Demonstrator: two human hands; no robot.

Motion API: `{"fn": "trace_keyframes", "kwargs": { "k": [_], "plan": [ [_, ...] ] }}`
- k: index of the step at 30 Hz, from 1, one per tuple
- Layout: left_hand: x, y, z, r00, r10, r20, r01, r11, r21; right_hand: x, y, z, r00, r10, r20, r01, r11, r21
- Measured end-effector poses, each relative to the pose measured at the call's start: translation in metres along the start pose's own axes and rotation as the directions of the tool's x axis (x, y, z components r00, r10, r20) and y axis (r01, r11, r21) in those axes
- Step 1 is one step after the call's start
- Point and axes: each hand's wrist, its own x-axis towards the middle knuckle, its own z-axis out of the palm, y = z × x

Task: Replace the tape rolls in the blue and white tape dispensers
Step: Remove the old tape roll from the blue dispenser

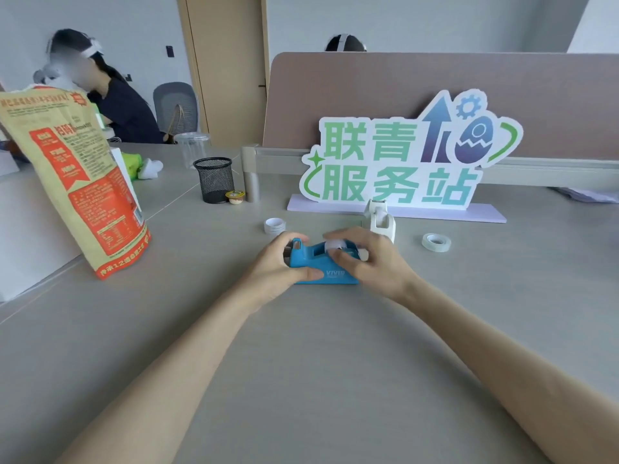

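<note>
Both hands [335,262] grip the blue dispenser [315,262]

The tape dispenser [313,262] under the hands is bright blue with pale lettering on its side, and the roll [336,245] seated in it looks milky white. The second dispenser [380,220] is white. Two loose tape rolls, one [274,225] whitish and one [436,242] clear with a greenish tint, lie on the grey desk [301,363]. The sign [405,155] has green characters on white, a blue-to-purple arrow and egg, and a lilac base. The pen cup [214,179] is black mesh. The bag [72,175] is tan with red-orange panels.
</note>
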Motion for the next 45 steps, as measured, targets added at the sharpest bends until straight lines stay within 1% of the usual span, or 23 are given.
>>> {"fn": "trace_keyframes", "kwargs": {
  "k": [2,4,6,8,10,11,13,19,22,26,27,29,30,31,32,33,34,35,38,40,42,45],
  "plan": [
    [0.0,-0.001,0.001,1.0,0.008,0.007,-0.008,1.0,-0.021,0.007,-0.004,-0.004,1.0,-0.018,-0.002,0.018,0.996,-0.084],
    [0.0,-0.001,0.0,1.0,0.014,0.014,-0.014,1.0,-0.022,0.012,-0.007,-0.012,1.0,0.01,0.001,-0.01,0.997,-0.072],
    [0.0,-0.001,-0.001,1.0,0.017,0.021,-0.016,1.0,-0.011,0.013,-0.01,-0.018,1.0,0.001,0.027,0.001,0.996,-0.092],
    [0.001,-0.001,-0.002,1.0,0.015,0.027,-0.015,1.0,-0.011,0.014,-0.014,-0.02,0.995,-0.09,0.053,0.1,0.97,-0.222],
    [0.001,-0.001,-0.002,1.0,0.014,0.024,-0.014,1.0,-0.008,0.014,-0.017,-0.019,0.976,-0.2,0.083,0.216,0.902,-0.375],
    [0.0,0.0,-0.001,1.0,0.017,0.02,-0.017,1.0,0.0,0.013,-0.019,-0.018,0.97,-0.225,0.095,0.244,0.868,-0.432],
    [0.0,0.0,0.0,0.999,0.03,0.017,-0.03,0.999,0.021,0.012,-0.022,-0.019,0.967,-0.233,0.106,0.254,0.825,-0.505],
    [-0.001,0.0,0.001,0.999,0.029,0.031,-0.031,0.997,0.064,0.011,-0.026,-0.022,0.97,-0.202,0.132,0.241,0.821,-0.517],
    [-0.002,0.001,0.0,0.999,0.04,0.032,-0.042,0.997,0.066,0.013,-0.021,-0.024,0.969,-0.214,0.125,0.248,0.823,-0.511],
    [-0.003,0.002,0.002,0.999,0.048,0.017,-0.05,0.996,0.075,0.007,-0.013,-0.022,0.959,-0.278,0.06,0.275,0.852,-0.446],
    [-0.004,0.002,0.003,0.999,0.05,0.009,-0.051,0.995,0.085,0.006,-0.012,-0.022,0.957,-0.289,0.016,0.27,0.869,-0.414],
    [-0.005,0.002,0.005,0.998,0.056,-0.009,-0.054,0.989,0.137,0.002,-0.013,-0.02,0.943,-0.306,-0.133,0.249,0.911,-0.33],
    [-0.005,0.002,0.005,0.998,0.058,-0.018,-0.054,0.984,0.17,0.0,-0.016,-0.018,0.93,-0.286,-0.229,0.225,0.939,-0.258],
    [-0.005,0.002,0.006,0.998,0.062,-0.025,-0.056,0.978,0.201,-0.004,-0.021,-0.014,0.92,-0.225,-0.32,0.186,0.972,-0.146],
    [-0.006,0.002,0.006,0.997,0.068,-0.03,-0.059,0.971,0.232,-0.009,-0.026,-0.009,0.914,-0.124,-0.386,0.137,0.99,0.006],
    [-0.008,0.002,0.007,0.996,0.083,-0.039,-0.069,0.96,0.27,-0.015,-0.031,-0.001,0.911,-0.017,-0.412,0.093,0.982,0.166],
    [-0.012,0.001,0.008,0.992,0.11,-0.057,-0.087,0.945,0.314,-0.021,-0.033,0.007,0.911,0.064,-0.408,0.063,0.954,0.292],
    [-0.017,0.001,0.008,0.986,0.145,-0.083,-0.107,0.929,0.354,-0.027,-0.034,0.014,0.918,0.107,-0.381,0.041,0.932,0.36],
    [-0.04,0.001,0.005,0.941,0.274,-0.199,-0.18,0.902,0.393,-0.038,-0.027,0.028,0.961,0.115,-0.251,-0.008,0.92,0.391],
    [-0.053,0.003,0.0,0.91,0.344,-0.231,-0.243,0.895,0.374,-0.038,-0.025,0.029,0.97,0.108,-0.216,-0.015,0.919,0.393],
    [-0.062,0.006,-0.004,0.926,0.324,-0.192,-0.252,0.912,0.322,-0.039,-0.024,0.03,0.975,0.102,-0.196,-0.019,0.924,0.383],
    [-0.067,0.01,-0.005,0.978,0.206,-0.037,-0.193,0.956,0.218,-0.043,-0.022,0.032,0.987,0.076,-0.141,-0.021,0.933,0.36]
  ]
}}
